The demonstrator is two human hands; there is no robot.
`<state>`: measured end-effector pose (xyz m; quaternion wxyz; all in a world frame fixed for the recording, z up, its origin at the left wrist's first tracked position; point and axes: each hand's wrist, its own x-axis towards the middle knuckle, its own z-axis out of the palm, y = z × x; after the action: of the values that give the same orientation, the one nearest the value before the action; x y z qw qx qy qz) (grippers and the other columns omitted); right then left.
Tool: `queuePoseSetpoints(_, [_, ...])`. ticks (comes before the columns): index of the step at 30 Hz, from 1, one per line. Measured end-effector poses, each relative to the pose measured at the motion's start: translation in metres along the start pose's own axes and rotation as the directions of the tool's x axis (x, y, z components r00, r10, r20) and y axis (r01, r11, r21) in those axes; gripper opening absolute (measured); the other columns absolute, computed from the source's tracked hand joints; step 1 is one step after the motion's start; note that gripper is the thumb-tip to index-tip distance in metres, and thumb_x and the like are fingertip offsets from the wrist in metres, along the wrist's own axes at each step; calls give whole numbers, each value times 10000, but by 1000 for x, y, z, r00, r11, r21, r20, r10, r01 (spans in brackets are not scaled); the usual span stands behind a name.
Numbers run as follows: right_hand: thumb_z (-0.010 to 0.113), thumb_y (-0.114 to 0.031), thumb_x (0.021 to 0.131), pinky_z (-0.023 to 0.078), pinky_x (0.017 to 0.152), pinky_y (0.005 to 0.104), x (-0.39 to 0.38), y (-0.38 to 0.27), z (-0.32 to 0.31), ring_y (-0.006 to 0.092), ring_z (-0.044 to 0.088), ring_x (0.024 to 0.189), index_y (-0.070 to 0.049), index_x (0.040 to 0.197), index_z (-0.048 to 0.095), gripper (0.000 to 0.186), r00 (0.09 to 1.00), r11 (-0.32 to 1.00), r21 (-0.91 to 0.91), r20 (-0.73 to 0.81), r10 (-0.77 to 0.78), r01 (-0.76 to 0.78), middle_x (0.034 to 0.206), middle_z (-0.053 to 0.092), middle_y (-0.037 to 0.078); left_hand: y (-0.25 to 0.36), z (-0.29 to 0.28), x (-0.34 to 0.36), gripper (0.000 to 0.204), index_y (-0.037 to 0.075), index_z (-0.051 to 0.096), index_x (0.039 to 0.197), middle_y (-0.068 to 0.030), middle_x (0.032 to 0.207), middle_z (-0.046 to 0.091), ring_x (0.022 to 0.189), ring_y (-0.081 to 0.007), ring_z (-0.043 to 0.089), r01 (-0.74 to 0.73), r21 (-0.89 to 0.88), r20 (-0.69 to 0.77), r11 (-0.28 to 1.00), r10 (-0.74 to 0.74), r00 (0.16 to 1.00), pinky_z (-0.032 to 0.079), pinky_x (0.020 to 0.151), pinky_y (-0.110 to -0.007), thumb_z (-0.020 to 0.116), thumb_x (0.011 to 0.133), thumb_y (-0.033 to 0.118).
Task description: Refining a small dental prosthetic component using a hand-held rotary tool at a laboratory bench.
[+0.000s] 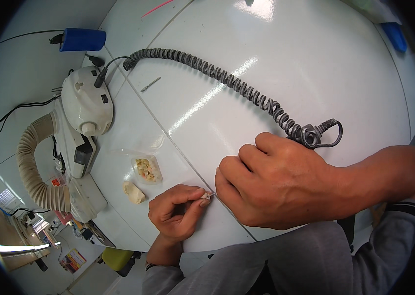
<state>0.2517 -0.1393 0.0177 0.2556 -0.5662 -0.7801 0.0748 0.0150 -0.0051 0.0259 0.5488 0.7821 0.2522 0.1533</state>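
White table [352, 81] mid-frame. I see left hand [175, 212] tightly pinching white piece [206, 196]; right hand [278, 187] curled around mostly hidden tool [213, 194]. I'd brace hands, press lightly.

The control unit [85, 101] sits at the left of the tabletop [345, 64]; the hose [31, 157] lies at its near left. The coiled cable [202, 63] runs from the unit rightward to the handpiece [310, 136] in the right hand [281, 184]. The bit [150, 84] lies right of the unit. The lump [134, 192] rests just before the bag [148, 169]. The small piece [206, 195] is in the left hand [175, 211], right of the lump.
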Motion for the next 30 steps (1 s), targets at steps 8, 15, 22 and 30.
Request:
queuePoseSetpoints(8, [698, -124, 760, 395, 508, 297, -1, 0, 0, 144, 512, 577, 24, 802, 690, 154, 1000, 1000, -9, 4, 18, -18, 687, 515, 48, -5, -1, -2, 199, -62, 769, 1032, -182, 901, 794, 774, -164, 753, -7, 17, -8, 1000, 7, 1000, 566, 660, -239, 789, 848, -135])
queuePoseSetpoints(15, [711, -155, 762, 403, 507, 313, -2, 6, -12, 154, 528, 564, -16, 834, 662, 164, 999, 998, -52, 22, 38, -37, 708, 521, 44, -3, 5, 0, 198, -54, 698, 1063, -178, 957, 791, 840, -172, 764, -26, -40, -25, 999, 25, 999, 587, 707, -255, 762, 890, -126])
queuePoseSetpoints(22, [711, -252, 939, 492, 482, 399, 17, 11, -18, 257, 619, 529, -59, 943, 662, 200, 981, 981, -34, -49, 187, -189, 730, 615, 99, -11, -4, -3, 219, 1, 577, 1050, -174, 1093, 749, 1062, -217, 741, 38, -230, -24, 972, -45, 999, 619, 970, -382, 685, 930, -147])
queuePoseSetpoints(30, [674, -290, 1008, 462, 498, 418, 17, -13, -15, 254, 600, 543, -56, 1000, 665, 235, 987, 978, -134, 10, 161, -159, 725, 590, 90, -18, -1, -6, 155, -7, 632, 1042, -158, 1159, 760, 1025, -119, 725, -85, -327, -124, 941, 46, 991, 599, 904, -265, 730, 943, -75])
